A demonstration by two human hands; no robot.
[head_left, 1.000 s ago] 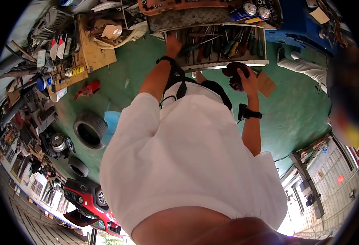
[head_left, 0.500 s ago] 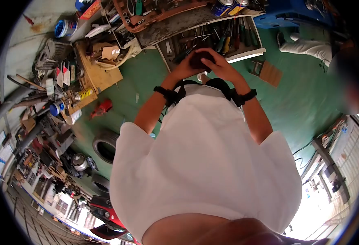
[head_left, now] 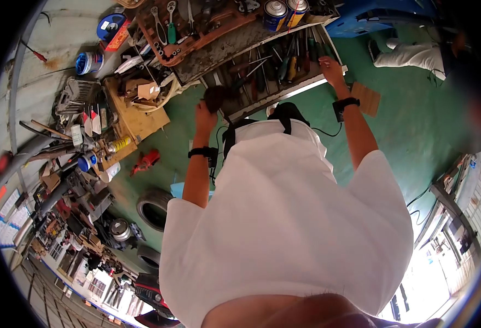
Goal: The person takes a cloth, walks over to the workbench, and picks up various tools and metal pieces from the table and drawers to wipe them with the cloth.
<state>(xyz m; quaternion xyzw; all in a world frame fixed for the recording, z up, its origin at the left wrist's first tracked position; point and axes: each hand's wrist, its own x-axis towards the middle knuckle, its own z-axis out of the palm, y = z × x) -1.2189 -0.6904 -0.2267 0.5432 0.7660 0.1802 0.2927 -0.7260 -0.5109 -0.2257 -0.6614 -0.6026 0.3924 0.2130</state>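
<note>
My left hand (head_left: 204, 116) is closed around the lower edge of a dark, rounded object (head_left: 216, 97). It holds this at the left front corner of an open tool drawer (head_left: 284, 94); the object's kind is unclear. Over at the drawer's right end is my right hand (head_left: 331, 70), its fingers bent inward by the side wall. Whatever they may grip is too small to make out. Inside the drawer lie several screwdrivers and other hand tools, among them a yellow-handled one (head_left: 292, 69).
Above the drawer, a bench top carries a brown tool tray (head_left: 181, 53) and two spray cans (head_left: 275, 15). A wooden bench (head_left: 152, 121) with clutter stands left, tyres (head_left: 154, 210) below it. At right are a cardboard piece (head_left: 367, 99) and another person's light trouser leg (head_left: 410, 58).
My hands were together around the dark object in front of the drawer. They have parted: the left carried the object left, and the right moved to the drawer's right end.
</note>
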